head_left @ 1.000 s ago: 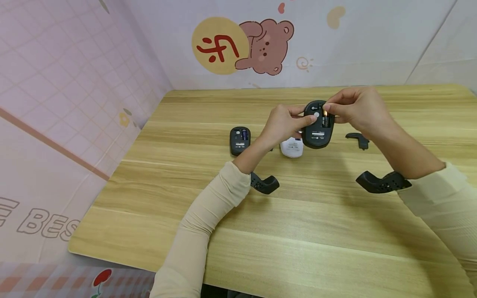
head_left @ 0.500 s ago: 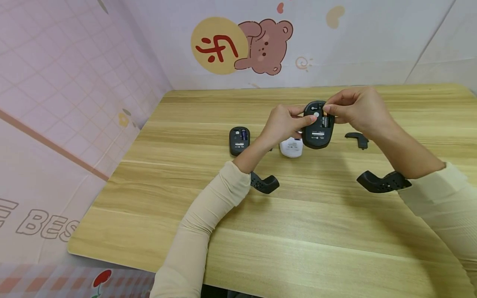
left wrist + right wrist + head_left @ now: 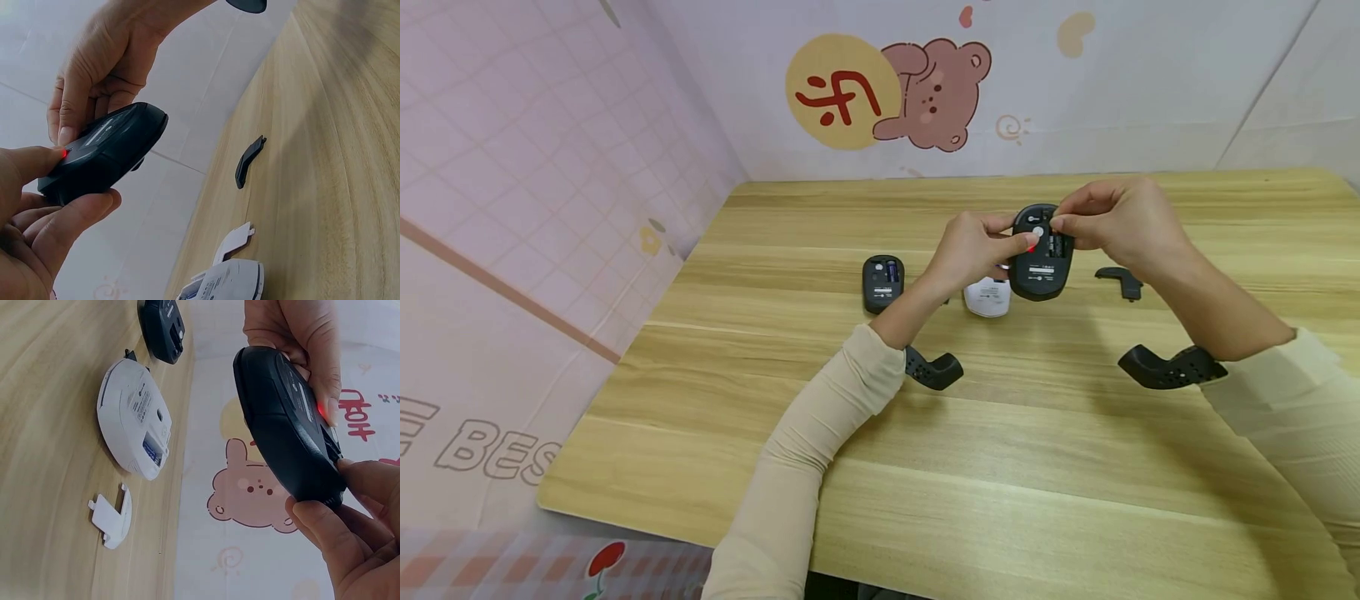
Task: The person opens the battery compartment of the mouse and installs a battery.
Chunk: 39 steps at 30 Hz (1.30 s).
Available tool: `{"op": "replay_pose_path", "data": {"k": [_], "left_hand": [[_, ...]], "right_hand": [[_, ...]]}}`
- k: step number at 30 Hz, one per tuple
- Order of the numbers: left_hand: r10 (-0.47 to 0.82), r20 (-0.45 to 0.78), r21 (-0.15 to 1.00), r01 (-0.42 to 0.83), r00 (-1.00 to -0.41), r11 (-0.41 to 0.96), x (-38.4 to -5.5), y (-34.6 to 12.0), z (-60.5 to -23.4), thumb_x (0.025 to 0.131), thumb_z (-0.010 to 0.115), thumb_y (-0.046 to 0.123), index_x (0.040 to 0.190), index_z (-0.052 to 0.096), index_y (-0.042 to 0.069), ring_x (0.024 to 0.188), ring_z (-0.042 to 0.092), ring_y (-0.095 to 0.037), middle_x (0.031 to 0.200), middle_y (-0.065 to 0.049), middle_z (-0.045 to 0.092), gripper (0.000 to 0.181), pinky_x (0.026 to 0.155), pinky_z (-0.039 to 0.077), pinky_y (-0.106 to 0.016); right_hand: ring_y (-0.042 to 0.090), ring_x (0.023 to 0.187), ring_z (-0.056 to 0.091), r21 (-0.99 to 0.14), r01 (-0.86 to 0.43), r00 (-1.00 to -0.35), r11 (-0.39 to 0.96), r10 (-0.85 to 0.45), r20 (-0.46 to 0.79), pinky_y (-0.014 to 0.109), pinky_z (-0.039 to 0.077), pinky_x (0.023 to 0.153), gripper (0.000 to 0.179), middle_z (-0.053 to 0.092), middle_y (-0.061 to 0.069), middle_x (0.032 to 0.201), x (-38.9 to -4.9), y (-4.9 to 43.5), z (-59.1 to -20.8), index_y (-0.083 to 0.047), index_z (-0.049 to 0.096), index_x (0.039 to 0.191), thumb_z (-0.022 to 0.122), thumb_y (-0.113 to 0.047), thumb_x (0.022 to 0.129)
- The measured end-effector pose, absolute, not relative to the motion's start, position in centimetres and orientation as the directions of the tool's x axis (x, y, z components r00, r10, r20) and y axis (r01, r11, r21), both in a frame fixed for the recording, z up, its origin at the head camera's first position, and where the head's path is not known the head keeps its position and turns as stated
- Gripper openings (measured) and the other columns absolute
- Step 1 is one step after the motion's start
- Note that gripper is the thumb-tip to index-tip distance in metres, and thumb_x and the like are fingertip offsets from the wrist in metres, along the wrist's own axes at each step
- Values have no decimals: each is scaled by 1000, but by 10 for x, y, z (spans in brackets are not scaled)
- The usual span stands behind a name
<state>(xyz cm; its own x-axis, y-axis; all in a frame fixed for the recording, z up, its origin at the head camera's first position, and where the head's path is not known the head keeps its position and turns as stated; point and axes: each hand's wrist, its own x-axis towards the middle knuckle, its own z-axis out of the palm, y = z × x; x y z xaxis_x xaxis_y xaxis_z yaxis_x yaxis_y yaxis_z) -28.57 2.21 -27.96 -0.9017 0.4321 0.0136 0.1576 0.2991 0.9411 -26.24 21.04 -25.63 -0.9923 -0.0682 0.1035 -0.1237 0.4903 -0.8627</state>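
A black computer mouse point(image 3: 1041, 279) is held up above the table, underside facing me, its battery slot uncovered with a battery point(image 3: 1056, 244) in it. My left hand point(image 3: 973, 250) grips the mouse by its left side, thumb on the underside near a glowing red light point(image 3: 64, 153). My right hand point(image 3: 1123, 218) pinches the upper right end, thumb at the top of the slot and fingers behind, as the right wrist view shows. Behind and left of it, a white mouse point(image 3: 987, 298) lies underside up, a blue battery point(image 3: 152, 450) in its slot.
Another black mouse point(image 3: 882, 285) lies underside up at the left, with a blue battery inside. A black battery cover point(image 3: 1124, 282) rests on the wooden table point(image 3: 1000, 483) at the right. Beside the white mouse is a white cover point(image 3: 112, 519).
A red light now glows on the underside by my left thumb. The battery's bright gold end no longer shows by my right thumb. Both hands keep nearly the same place.
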Motion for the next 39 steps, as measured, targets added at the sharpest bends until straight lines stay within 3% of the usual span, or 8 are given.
{"op": "replay_pose_path", "data": {"k": [8,18,28,39], "left_hand": [[414,12,942,149,-910,301,-287,27,-282,87,67,19,122,62,10,68,66,-10,94,-5,69,37,62,57,-31],[425,-17,960,104,-905,260,-286,32,-285,88,65,12,123,60,6,71,67,-10,95,-8,69,37,61,57,-29],[447,-59,970,56,-893,238,-284,41,-285,87,65,6,129,53,3,75,67,-11,101,-10,67,44,63,56,-25],[439,-63,955,73,-896,286,-287,59,-292,87,65,7,129,53,3,71,67,-11,98,-11,68,44,64,57,-28]], "right_hand": [[-2,63,62,-811,-173,-984,559,-72,161,15,53,56,14,68,-5,78,-260,209,-257,5,66,92,68,-6,84],[-2,63,61,-791,-149,-988,594,-66,137,16,53,56,20,67,-4,82,-259,212,-259,6,64,97,67,-9,86],[0,64,62,-815,-107,-994,570,-49,96,16,53,56,18,66,-7,80,-260,222,-260,5,64,96,67,-9,86],[-3,71,62,-866,-53,-999,497,-15,52,15,53,61,22,63,-13,85,-258,247,-262,-4,64,103,63,-22,89]]}}
